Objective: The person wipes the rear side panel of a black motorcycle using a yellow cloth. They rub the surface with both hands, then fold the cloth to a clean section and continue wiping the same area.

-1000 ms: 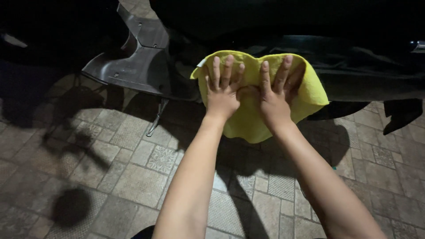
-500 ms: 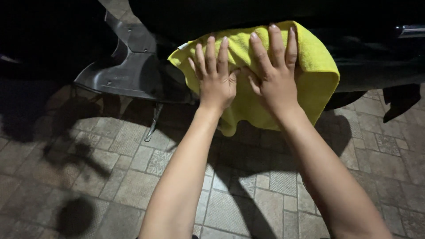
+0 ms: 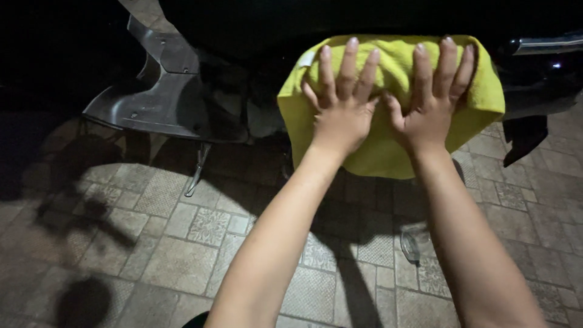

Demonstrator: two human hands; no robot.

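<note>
1. Paved stone tiles (image 3: 182, 243) lie below both arms, lit from above, with a dark vehicle body (image 3: 255, 24) ahead of the hands.
2. Yellow cloth (image 3: 376, 152) drapes over that body, under both palms.
3. Grey plastic panel (image 3: 158, 97) sits left of the hands.
4. Left hand (image 3: 341, 112) presses flat, fingers spread, on the cloth.
5. Right hand (image 3: 432, 106) lies just beside it, also flat and spread.
</note>
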